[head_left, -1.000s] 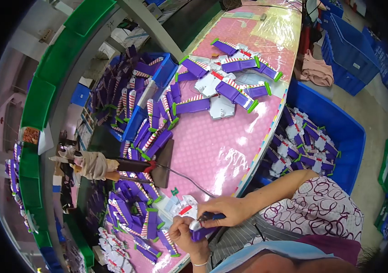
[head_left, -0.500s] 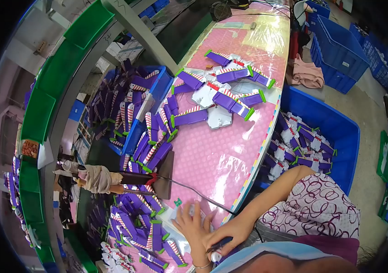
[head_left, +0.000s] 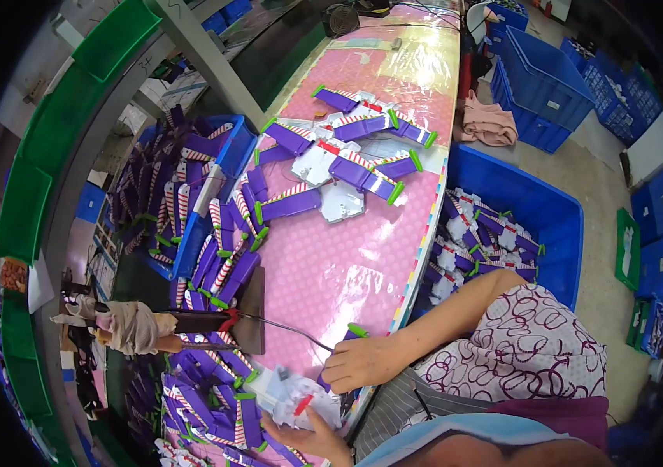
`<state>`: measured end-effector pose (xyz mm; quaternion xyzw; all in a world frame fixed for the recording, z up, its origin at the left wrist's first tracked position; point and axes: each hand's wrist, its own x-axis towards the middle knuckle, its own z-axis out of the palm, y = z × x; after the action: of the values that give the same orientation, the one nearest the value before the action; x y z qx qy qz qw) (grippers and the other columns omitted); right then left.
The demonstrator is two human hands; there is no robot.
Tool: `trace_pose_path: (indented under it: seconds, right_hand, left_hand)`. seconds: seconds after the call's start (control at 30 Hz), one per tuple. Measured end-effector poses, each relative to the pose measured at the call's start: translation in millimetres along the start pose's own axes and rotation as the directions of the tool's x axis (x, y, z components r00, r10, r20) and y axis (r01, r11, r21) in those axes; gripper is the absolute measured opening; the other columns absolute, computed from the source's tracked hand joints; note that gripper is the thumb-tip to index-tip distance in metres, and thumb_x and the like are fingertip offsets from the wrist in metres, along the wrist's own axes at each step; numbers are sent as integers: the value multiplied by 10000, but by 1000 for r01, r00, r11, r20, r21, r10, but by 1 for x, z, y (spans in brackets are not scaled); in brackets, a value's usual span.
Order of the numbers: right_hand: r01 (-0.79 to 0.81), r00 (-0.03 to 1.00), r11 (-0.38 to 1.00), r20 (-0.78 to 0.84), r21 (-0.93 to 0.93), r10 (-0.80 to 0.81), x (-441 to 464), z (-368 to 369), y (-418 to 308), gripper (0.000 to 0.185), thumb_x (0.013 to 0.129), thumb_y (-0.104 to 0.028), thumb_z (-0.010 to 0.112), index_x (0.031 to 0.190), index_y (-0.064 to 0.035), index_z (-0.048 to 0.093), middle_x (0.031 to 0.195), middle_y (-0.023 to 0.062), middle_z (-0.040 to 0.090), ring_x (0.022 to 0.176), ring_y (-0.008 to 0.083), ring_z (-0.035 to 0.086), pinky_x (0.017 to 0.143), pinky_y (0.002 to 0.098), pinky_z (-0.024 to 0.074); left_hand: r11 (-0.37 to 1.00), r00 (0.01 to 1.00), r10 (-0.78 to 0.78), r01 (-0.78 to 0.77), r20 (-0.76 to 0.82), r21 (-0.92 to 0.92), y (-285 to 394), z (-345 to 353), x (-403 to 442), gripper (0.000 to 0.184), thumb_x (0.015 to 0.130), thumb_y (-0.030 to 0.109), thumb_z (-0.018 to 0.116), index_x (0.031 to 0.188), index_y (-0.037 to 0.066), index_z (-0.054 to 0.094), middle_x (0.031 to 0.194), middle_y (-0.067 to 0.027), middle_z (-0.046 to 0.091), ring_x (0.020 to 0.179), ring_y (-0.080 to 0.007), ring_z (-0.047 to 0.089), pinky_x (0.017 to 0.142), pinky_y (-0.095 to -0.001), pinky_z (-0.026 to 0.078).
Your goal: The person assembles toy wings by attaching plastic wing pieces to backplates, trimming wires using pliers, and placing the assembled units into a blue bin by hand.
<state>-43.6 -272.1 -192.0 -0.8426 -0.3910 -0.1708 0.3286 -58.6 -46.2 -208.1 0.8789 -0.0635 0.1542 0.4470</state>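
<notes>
My right hand is closed round a purple wing with a green tip, at the table's near edge. Most of that wing lies hidden under my fingers. Just below, my left hand grips the lower edge of a white plastic toy body with a red patch. Its thumb and fingers are on either side of the piece. Purple wings with striped edges and green tips lie heaped to the left of my left hand. Farther up the table rest several white bodies with wings fitted.
A cloth-wrapped handle on a stand with a dark plate juts over the table, its cable running toward my right hand. A blue bin of winged bodies stands right; another blue bin of wings stands left. Green trays line the far left.
My left hand has gone from lying spread on the table to gripping the white body. My right hand has moved up and left with the wing. The whole view has shifted.
</notes>
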Motion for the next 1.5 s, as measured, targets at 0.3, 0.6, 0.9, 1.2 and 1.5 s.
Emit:
trace_pose_path:
  seconds: [0.3, 0.6, 0.9, 1.2, 1.5]
  right_hand:
    - [254, 966, 955, -2, -154, -257, 19, -14, 18, 128, 723, -193, 522, 819, -111, 503, 834, 19, 484, 788, 166, 504, 638, 309, 388]
    - [67, 989, 994, 127, 86, -78, 26, -27, 10, 196, 730, -141, 568, 909, -86, 508, 902, 63, 489, 833, 229, 532, 671, 345, 417]
    - [-350, 925, 859, 282, 375, 254, 26, -23, 8, 316, 797, -178, 622, 1092, -138, 515, 955, 86, 497, 908, 294, 553, 749, 409, 450]
    - [-401, 901, 764, 368, 506, 229, 27, -28, 14, 336, 842, -198, 587, 1162, -125, 515, 974, 118, 508, 938, 303, 546, 806, 395, 435]
    - [-502, 848, 742, 424, 445, 319, 36, -23, 2, 402, 785, 23, 608, 1168, -79, 543, 967, 109, 541, 891, 243, 537, 792, 314, 437]
  left_hand:
    - [714, 951, -201, 305, 233, -630, 42, 5, 5, 905, 722, 32, 672, 1440, 118, 127, 1384, -147, 292, 1200, -274, 385, 1017, -400, 320]
    - [436, 820, -410, 561, 400, -704, 47, -17, 8, 832, 781, 43, 664, 1435, 93, 151, 1304, -123, 405, 1140, -242, 448, 980, -366, 360]
    - [413, 821, -426, 551, 381, -725, 54, -13, 12, 788, 777, -21, 626, 1428, 115, 203, 1283, -124, 459, 1098, -242, 508, 957, -366, 403]
    - [430, 798, -478, 577, 367, -695, 63, -11, 14, 742, 793, 0, 619, 1409, 43, 209, 1301, -133, 409, 1125, -243, 471, 960, -363, 392]
    - [299, 788, -434, 584, 437, -755, 50, -15, 15, 701, 830, 2, 593, 1416, 63, 214, 1282, -110, 431, 1140, -203, 468, 961, -328, 398]
